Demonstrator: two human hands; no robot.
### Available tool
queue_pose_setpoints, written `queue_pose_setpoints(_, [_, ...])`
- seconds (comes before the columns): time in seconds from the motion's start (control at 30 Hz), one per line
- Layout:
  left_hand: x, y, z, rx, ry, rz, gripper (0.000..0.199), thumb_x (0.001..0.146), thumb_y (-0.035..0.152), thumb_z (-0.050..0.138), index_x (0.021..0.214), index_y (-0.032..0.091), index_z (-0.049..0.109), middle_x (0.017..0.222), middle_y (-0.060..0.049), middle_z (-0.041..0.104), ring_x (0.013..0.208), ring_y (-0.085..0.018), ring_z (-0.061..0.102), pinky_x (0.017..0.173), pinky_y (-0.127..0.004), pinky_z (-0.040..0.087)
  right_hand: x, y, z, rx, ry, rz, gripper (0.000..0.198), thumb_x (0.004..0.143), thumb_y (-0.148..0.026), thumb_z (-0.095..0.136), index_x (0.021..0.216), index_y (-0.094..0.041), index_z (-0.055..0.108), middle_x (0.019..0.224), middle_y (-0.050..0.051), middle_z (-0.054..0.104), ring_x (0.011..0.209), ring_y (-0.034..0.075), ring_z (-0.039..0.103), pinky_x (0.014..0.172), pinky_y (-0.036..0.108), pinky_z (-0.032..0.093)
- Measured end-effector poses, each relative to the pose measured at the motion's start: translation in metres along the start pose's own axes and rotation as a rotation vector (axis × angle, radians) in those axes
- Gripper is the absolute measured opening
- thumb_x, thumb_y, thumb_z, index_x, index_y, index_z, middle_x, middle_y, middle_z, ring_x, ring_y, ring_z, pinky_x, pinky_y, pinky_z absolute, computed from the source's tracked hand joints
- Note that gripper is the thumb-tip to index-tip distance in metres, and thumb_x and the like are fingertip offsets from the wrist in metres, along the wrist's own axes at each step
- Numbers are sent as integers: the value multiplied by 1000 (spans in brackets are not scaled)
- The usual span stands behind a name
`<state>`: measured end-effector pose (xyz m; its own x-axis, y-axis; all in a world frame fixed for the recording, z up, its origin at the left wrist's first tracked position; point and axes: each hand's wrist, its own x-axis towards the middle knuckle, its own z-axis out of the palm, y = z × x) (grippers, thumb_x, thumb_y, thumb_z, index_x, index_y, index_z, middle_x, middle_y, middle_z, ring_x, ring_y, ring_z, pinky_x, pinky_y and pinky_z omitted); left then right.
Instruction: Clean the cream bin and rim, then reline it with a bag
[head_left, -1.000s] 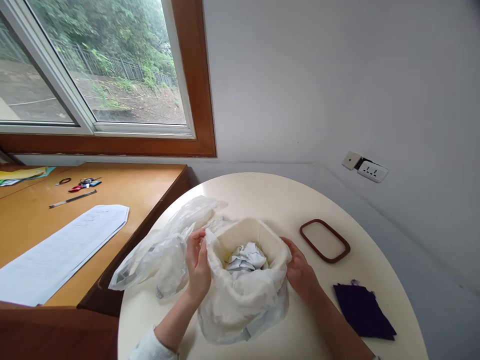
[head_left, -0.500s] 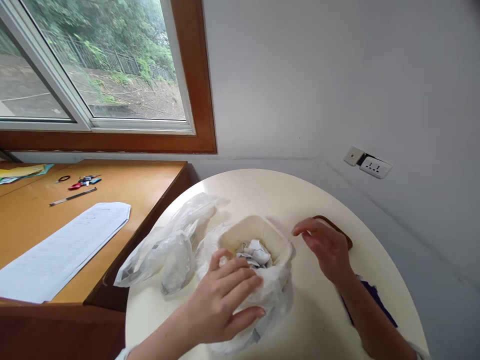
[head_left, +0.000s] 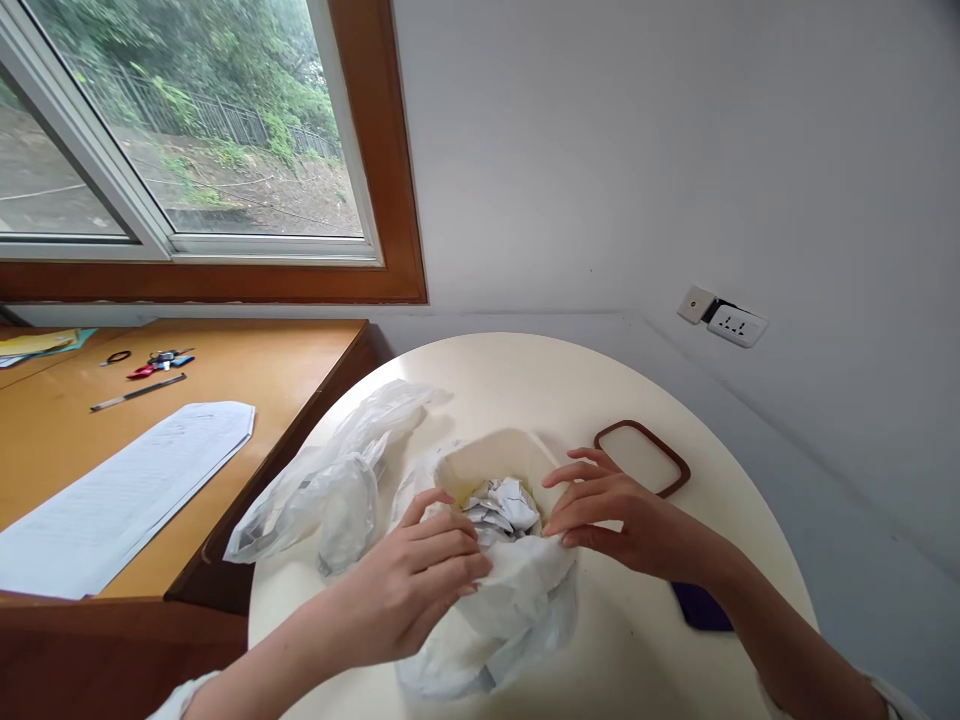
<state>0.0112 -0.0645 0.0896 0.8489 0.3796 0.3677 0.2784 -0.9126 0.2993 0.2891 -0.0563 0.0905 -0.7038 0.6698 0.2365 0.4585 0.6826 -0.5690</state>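
Observation:
A cream waste bin [head_left: 480, 455] stands on the round table, lined with a white plastic bag [head_left: 517, 595] folded over its rim. Crumpled white paper [head_left: 506, 505] lies inside. At the near left of the rim, my left hand [head_left: 420, 570] has its curled fingers closed on the bag's edge; the thumb is mostly hidden. On the right side, my right hand [head_left: 607, 510] pinches the bag at the rim between thumb and fingers. A brown rounded frame [head_left: 679, 465] lies flat just beyond my right hand.
Loose clear plastic bags [head_left: 349, 480] lie left of the bin on the table [head_left: 510, 365]. Under my right forearm is a dark purple item [head_left: 701, 608]. A wooden desk [head_left: 285, 360] holds papers [head_left: 142, 490], a pen [head_left: 139, 392] and keys [head_left: 165, 362].
My right hand has moved left from beside the brown frame to the bin's right rim and closed on the bag. My left hand has shifted slightly left, its fingers curling over the bag's edge.

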Motion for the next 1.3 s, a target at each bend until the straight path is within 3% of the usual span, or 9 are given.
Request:
queue_pose_setpoints(0.1, [-6, -5, -7, 1, -35, -4, 34, 85, 9, 43, 115, 22, 54, 101, -6, 67, 105, -20, 56, 107, -43, 26, -7, -2, 0, -80, 10, -18, 16, 86, -28, 53, 93, -28, 68, 88, 0, 71, 111, 17, 53, 105, 40, 22])
queue_pose_setpoints(0.23, [-11, -8, -15, 33, -47, -29, 39, 84, 9, 46, 117, 27, 54, 109, -5, 65, 114, -21, 52, 111, -48, 21, -13, -3, -4, -145, 42, -33, 16, 86, -26, 53, 92, -29, 68, 111, 2, 64, 118, 19, 48, 104, 42, 24])
queue_pose_setpoints(0.4, [-3, -2, -20, -7, -55, -78, 25, 80, 21, 57, 104, 25, 59, 102, -5, 66, 105, -22, 57, 109, -48, 26, -15, -7, -15, -109, -8, -25, 21, 86, -22, 51, 99, -31, 66, 116, 3, 62, 118, 20, 49, 105, 45, 22])
queue_pose_setpoints(0.5, [5, 5, -14, 59, -81, -79, 17, 82, 30, 55, 97, 22, 59, 94, -6, 66, 96, -22, 57, 105, -47, 29, -8, -16, -20, -122, 2, -9, 21, 88, -24, 48, 98, -28, 67, 114, 3, 63, 112, 19, 53, 103, 41, 28])
queue_pose_setpoints(0.63, [10, 14, -2, 157, -87, -43, 22, 88, 24, 45, 107, 18, 55, 86, -7, 65, 83, -21, 57, 89, -41, 40, 16, -29, -19, -105, 14, 15, 23, 89, -22, 44, 94, -22, 66, 99, 4, 67, 92, 16, 60, 83, 29, 42])
queue_pose_setpoints(0.87, [11, 24, 9, 220, -72, -17, 20, 89, 18, 36, 94, 15, 56, 78, -8, 62, 72, -19, 53, 73, -35, 42, 70, -28, 8, -146, -412, -53, 11, 70, -9, 55, 67, -18, 60, 62, -2, 59, 57, 11, 51, 48, 21, 31])
queue_pose_setpoints(1.07, [8, 29, 13, 224, 36, -24, 19, 89, 23, 43, 100, 12, 54, 78, -8, 62, 75, -19, 54, 79, -36, 43, 85, -27, 28, -91, -526, 55, 27, 58, -1, 50, 42, -19, 40, 38, -8, 37, 34, 5, 28, 40, 23, 22])
queue_pose_setpoints(1.2, [5, 30, 16, 219, 67, -40, 18, 89, 23, 44, 99, 12, 54, 78, -8, 62, 74, -18, 54, 77, -36, 44, 88, -23, 28, -47, -677, 114, 19, 63, -6, 48, 49, -19, 47, 42, -8, 41, 37, 7, 31, 39, 22, 24])
queue_pose_setpoints(1.3, [3, 30, 17, 202, 72, -59, 17, 88, 16, 42, 99, 12, 54, 79, -8, 61, 75, -18, 54, 79, -38, 44, 87, -22, 19, -26, -743, 104, 13, 69, -13, 49, 69, -19, 61, 58, -4, 55, 49, 9, 42, 43, 22, 30])
